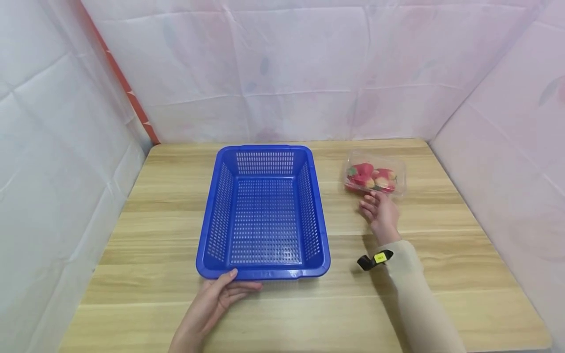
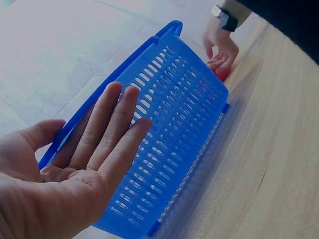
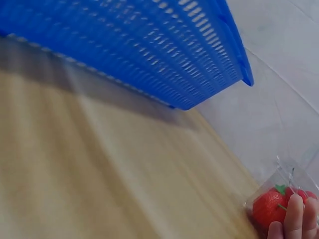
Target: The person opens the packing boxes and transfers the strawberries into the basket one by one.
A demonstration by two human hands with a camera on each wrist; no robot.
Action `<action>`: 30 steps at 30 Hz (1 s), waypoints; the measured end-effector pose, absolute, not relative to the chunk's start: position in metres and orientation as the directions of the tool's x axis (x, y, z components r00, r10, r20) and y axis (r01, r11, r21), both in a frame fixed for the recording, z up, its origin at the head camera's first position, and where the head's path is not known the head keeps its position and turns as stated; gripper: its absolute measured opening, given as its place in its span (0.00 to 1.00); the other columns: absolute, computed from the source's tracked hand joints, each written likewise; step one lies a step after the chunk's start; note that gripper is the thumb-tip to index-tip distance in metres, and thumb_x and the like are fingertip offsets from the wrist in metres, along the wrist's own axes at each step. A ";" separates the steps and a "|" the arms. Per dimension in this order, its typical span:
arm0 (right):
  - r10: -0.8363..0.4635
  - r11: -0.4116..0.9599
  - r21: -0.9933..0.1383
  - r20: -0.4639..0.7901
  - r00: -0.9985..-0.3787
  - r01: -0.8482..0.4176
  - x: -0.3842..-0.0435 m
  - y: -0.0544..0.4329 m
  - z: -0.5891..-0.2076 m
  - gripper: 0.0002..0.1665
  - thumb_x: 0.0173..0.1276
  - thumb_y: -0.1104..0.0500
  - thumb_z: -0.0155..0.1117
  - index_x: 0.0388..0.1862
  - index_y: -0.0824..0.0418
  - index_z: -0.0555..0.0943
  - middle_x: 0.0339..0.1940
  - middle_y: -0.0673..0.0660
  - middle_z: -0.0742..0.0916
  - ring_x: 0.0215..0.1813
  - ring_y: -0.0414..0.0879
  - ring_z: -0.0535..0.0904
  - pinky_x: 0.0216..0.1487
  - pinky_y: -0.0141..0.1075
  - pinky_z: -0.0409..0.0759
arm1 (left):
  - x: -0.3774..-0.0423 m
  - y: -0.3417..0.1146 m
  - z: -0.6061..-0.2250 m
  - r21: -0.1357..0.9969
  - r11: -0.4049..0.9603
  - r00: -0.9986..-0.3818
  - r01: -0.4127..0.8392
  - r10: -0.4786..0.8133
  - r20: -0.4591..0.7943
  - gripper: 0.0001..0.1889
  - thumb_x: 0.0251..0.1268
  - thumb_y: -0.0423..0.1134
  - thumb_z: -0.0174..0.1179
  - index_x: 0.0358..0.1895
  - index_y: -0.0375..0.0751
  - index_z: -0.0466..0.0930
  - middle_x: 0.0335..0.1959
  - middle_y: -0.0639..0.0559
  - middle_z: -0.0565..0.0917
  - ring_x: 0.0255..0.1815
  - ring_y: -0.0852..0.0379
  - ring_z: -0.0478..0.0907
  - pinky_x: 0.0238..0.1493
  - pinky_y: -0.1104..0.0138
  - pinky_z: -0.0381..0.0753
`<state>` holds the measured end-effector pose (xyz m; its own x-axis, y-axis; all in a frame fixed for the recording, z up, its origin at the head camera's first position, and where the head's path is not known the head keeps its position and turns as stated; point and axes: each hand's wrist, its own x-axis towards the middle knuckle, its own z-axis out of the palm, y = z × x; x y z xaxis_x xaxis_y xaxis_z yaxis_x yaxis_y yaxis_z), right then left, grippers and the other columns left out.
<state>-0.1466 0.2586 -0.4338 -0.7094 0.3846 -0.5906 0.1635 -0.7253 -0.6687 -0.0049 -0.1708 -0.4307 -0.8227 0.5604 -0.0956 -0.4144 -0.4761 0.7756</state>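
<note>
A blue perforated plastic basket [image 1: 263,213] sits at the centre of a light wooden tabletop [image 1: 441,274], its long sides running from near to far. The person's left hand [image 1: 216,299] rests at the basket's near rim, towards the near left corner, thumb on the rim; the left wrist view shows its fingers [image 2: 112,134] straight and together, palm flat towards the slotted wall, so this grip is open and clasps nothing. To the right of the basket, well apart from it, a clear plastic punnet [image 1: 374,173] of red strawberries [image 1: 363,172] lies towards the far right of the tabletop. The right hand [image 1: 379,212], in a beige sleeve [image 1: 415,289] with a black band and yellow tag [image 1: 374,260] at the wrist, lies just near of the punnet, its fingers loosely extended. The right wrist view shows the fingertips [image 3: 294,216] against the punnet's wall beside a strawberry [image 3: 268,209]; this grip is open too, not closed round the box. White padded sheeting [image 1: 282,68] walls the tabletop on the left, far and right sides.
</note>
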 end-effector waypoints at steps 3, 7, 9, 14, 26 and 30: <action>0.358 -0.702 -0.685 -0.577 -0.734 0.196 -0.131 0.259 -0.433 0.10 0.76 0.59 0.56 0.36 0.62 0.79 0.23 0.55 0.86 0.22 0.46 0.84 0.34 0.40 0.85 | -0.004 -0.171 -0.430 0.780 -0.469 -0.826 -0.415 0.553 -0.106 0.16 0.81 0.34 0.38 0.61 0.23 0.61 0.45 0.33 0.85 0.54 0.39 0.81 0.60 0.50 0.72; 0.355 -0.668 -0.712 -0.559 -0.749 0.215 -0.112 0.259 -0.435 0.12 0.77 0.58 0.54 0.34 0.61 0.81 0.21 0.55 0.85 0.22 0.46 0.83 0.33 0.39 0.84 | -0.003 -0.171 -0.430 0.784 -0.466 -0.832 -0.411 0.542 -0.113 0.16 0.81 0.34 0.39 0.61 0.24 0.61 0.45 0.33 0.85 0.53 0.39 0.82 0.60 0.49 0.72; 0.363 -0.642 -0.732 -0.552 -0.750 0.228 -0.104 0.259 -0.436 0.13 0.78 0.57 0.53 0.34 0.60 0.81 0.21 0.54 0.85 0.22 0.45 0.83 0.32 0.38 0.84 | -0.003 -0.171 -0.430 0.790 -0.463 -0.834 -0.402 0.542 -0.107 0.16 0.81 0.33 0.39 0.61 0.24 0.60 0.45 0.33 0.85 0.52 0.39 0.82 0.59 0.48 0.72; 0.354 -0.611 -0.754 -0.532 -0.769 0.240 -0.086 0.262 -0.436 0.13 0.79 0.56 0.52 0.36 0.59 0.80 0.21 0.53 0.84 0.23 0.44 0.83 0.33 0.37 0.84 | -0.004 -0.170 -0.433 0.814 -0.412 -0.808 -0.409 0.579 -0.113 0.15 0.79 0.30 0.42 0.60 0.22 0.66 0.47 0.36 0.85 0.54 0.42 0.82 0.60 0.52 0.73; 0.277 -0.368 -0.869 -0.444 -0.852 0.332 -0.064 0.277 -0.430 0.20 0.79 0.52 0.51 0.29 0.54 0.85 0.22 0.50 0.86 0.20 0.38 0.78 0.26 0.30 0.78 | -0.009 -0.140 -0.434 0.945 0.000 -0.598 -0.327 0.775 -0.206 0.17 0.73 0.37 0.56 0.57 0.29 0.79 0.47 0.42 0.86 0.56 0.47 0.81 0.61 0.68 0.72; 0.293 -0.136 -0.938 -0.346 -0.891 0.320 -0.056 0.288 -0.425 0.22 0.78 0.50 0.53 0.28 0.54 0.87 0.18 0.48 0.83 0.17 0.35 0.70 0.19 0.28 0.68 | -0.010 -0.112 -0.435 0.949 0.008 -0.525 -0.316 0.831 -0.181 0.17 0.76 0.39 0.52 0.55 0.28 0.79 0.45 0.41 0.87 0.50 0.50 0.84 0.59 0.65 0.74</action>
<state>-0.0557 0.2877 -0.4246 -0.8912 0.2930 -0.3462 0.3196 -0.1359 -0.9378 -0.0096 -0.1124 -0.4346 -0.5253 0.8314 -0.1814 -0.3157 0.0075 0.9488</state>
